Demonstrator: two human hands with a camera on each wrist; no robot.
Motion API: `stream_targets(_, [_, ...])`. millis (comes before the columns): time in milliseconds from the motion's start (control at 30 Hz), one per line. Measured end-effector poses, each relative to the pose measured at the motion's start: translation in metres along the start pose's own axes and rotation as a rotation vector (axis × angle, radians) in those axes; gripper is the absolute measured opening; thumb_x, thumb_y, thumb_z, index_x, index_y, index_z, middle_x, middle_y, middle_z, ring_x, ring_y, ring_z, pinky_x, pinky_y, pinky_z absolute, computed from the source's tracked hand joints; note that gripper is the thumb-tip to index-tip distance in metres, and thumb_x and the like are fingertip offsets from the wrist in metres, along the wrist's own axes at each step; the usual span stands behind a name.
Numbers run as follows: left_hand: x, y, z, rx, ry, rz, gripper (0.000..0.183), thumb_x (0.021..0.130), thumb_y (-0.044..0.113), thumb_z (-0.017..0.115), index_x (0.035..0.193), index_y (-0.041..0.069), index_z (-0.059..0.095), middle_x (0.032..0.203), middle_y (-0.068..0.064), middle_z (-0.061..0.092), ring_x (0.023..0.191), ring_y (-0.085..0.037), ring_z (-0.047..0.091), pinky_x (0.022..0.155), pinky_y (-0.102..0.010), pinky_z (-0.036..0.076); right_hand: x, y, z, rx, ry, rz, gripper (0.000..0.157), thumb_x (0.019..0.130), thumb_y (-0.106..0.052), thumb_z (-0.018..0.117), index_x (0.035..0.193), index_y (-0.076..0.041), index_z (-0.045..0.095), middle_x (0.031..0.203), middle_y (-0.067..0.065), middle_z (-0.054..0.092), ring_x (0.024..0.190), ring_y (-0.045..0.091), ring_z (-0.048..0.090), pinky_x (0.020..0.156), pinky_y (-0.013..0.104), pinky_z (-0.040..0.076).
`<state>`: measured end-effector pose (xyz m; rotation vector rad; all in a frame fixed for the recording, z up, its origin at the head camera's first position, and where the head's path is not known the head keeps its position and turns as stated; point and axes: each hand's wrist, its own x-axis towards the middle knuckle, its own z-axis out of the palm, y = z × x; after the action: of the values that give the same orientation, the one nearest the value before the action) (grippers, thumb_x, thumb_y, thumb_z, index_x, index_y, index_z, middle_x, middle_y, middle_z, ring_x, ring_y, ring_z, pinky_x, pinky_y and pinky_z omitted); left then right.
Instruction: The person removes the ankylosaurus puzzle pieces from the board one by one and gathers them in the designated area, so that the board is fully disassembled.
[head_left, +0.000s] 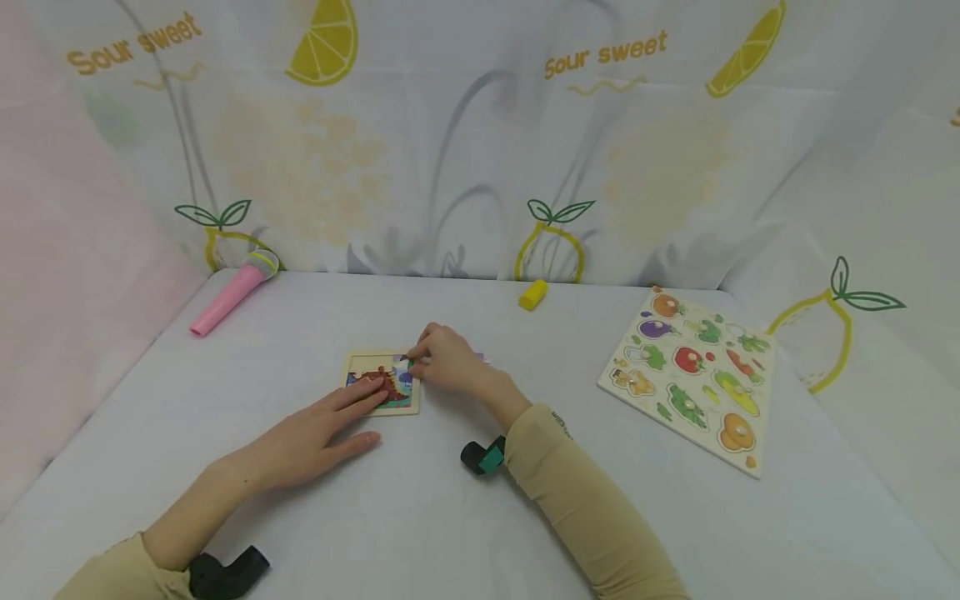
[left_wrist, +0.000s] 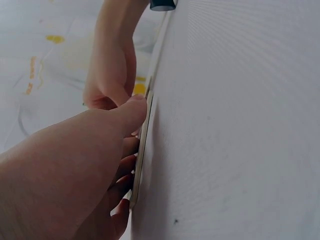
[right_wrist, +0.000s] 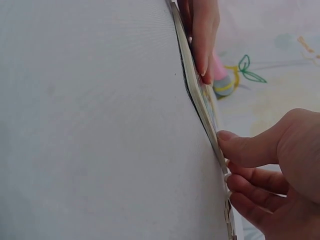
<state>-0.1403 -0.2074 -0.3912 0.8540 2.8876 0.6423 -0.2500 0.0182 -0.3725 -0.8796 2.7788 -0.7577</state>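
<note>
A small wooden tray puzzle (head_left: 382,410) with a reddish-brown dinosaur picture lies on the table in front of me. Its upper left part shows bare tan board. My left hand (head_left: 330,429) rests its straight fingers across the picture from the left, thumb apart near the lower edge. At the upper right corner, my right hand (head_left: 453,364) has its fingers curled and pinches a puzzle piece (head_left: 409,360), mostly hidden by the fingertips. In the right wrist view the right thumb (right_wrist: 232,142) is right at the tray's edge (right_wrist: 200,105). Loose pieces (right_wrist: 229,215) lie beyond the right fingers.
A pink toy microphone (head_left: 232,293) lies at the back left. The yellow block (head_left: 533,295) is near the table's back edge. To the right sits a vegetable knob board (head_left: 690,383). Black wrist devices (head_left: 228,575) sit at both cuffs. A lemon-print cloth (head_left: 450,125) hangs behind.
</note>
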Motion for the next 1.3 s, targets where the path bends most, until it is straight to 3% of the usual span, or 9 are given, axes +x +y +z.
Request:
stream_targets(300, [-0.0006, 0.0019, -0.0012, -0.006, 0.007, 0.015, 0.063, 0.101, 0.05, 0.053, 0.153, 0.018, 0.042, 0.163, -0.005, 0.031, 0.147, -0.033, 0.033, 0.111, -0.057, 0.037, -0.0012, -0.0005, -0.0004, -0.004, -0.003, 0.021, 0.028, 0.093, -0.018, 0.072, 0.119, -0.007, 0.074, 0.109, 0.006, 0.064, 0.098, 0.017, 0.056, 0.082, 0.025, 0.044])
stream_targets(967, [-0.0012, 0.003, -0.0017, 0.002, 0.008, 0.014, 0.063, 0.101, 0.051, 0.053, 0.153, 0.018, 0.043, 0.162, -0.005, 0.033, 0.146, -0.034, 0.035, 0.11, -0.057, 0.038, -0.0017, 0.0021, 0.0025, -0.017, 0.032, -0.022, 0.028, 0.093, -0.016, 0.073, 0.119, -0.006, 0.074, 0.109, 0.006, 0.063, 0.096, 0.017, 0.056, 0.08, 0.026, 0.045])
stream_targets(1300, [-0.0004, 0.0009, 0.0004, 0.002, 0.006, 0.001, 0.064, 0.1, 0.052, 0.053, 0.153, 0.018, 0.043, 0.163, -0.004, 0.032, 0.147, -0.034, 0.034, 0.111, -0.057, 0.037, -0.0025, 0.0006, 0.0041, -0.028, 0.032, -0.024, 0.027, 0.093, -0.016, 0.072, 0.118, -0.006, 0.074, 0.112, 0.008, 0.061, 0.102, 0.02, 0.056, 0.086, 0.029, 0.047])
